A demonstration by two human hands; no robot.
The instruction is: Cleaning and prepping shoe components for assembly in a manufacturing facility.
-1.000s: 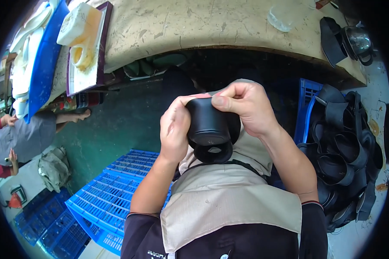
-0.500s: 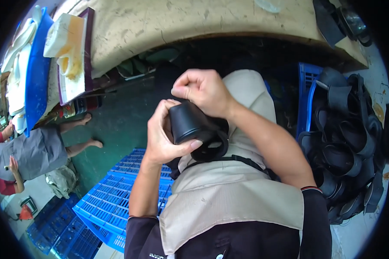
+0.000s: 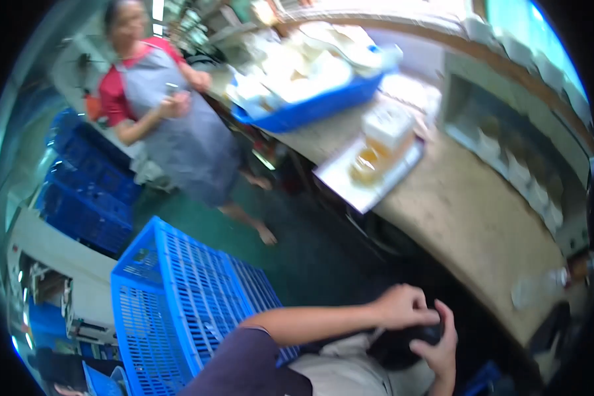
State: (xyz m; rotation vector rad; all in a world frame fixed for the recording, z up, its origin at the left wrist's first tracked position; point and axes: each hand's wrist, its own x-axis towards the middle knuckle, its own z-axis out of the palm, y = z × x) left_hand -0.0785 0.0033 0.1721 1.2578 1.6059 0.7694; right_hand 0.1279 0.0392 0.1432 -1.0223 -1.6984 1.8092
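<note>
Right hand (image 3: 443,353) has the black shoe upper (image 3: 431,332) between thumb and fingers, thumb on the near side; narrow grip, just wide enough for the piece. Left hand (image 3: 397,309) bends in from the left, fingertips at its upper edge; too blurred to tell if they pinch.

Change vs half a second ago: main hold looks to have gone from left to right, and the view has swung left, so hands and piece now sit low right in frame. My read: piece is still being worked in hand, not put down.

Below-left of grip: beige apron (image 3: 340,371). Further left: blue slatted crate (image 3: 208,284). Beyond grip: workbench (image 3: 468,204), with white board (image 3: 342,173) carrying white block (image 3: 388,124) and amber-stained cup (image 3: 368,162). Past that, blue tray (image 3: 310,105) heaped with pale pieces; co-worker (image 3: 185,138) stands left of it.
</note>
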